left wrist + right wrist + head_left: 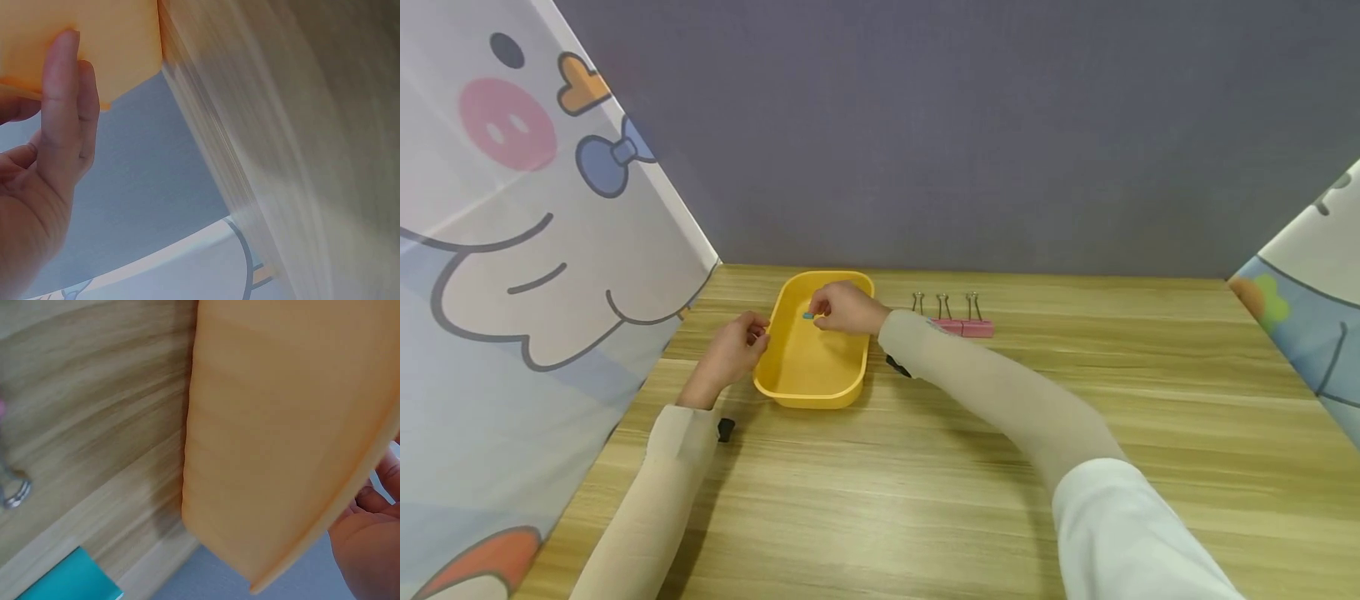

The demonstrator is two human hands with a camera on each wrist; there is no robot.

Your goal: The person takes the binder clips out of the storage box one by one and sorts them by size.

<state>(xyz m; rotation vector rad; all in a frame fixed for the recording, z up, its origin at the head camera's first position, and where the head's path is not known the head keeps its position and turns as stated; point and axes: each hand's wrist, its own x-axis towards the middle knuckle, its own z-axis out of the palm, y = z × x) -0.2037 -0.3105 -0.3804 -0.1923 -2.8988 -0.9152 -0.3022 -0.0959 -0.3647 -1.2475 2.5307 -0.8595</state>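
Observation:
A yellow plastic bin (808, 367) stands at the far left of the table. My left hand (739, 346) holds its left rim; in the left wrist view straight fingers (60, 94) lie along the outer wall, with the thumb behind the rim. Over the bin's inside, my right hand (844, 308) pinches a small blue object (808, 316), mostly hidden by the fingertips. The right wrist view shows the bin's outer wall (281, 425) and part of the right hand (369, 544) beyond its rim.
Right of the bin, pink binder clips (977, 328) stand in a row with wire handles up, partly behind my right sleeve (985, 367). A teal block-like thing (72, 581) shows on the table in the right wrist view. A grey panel (955, 142) rises behind the table.

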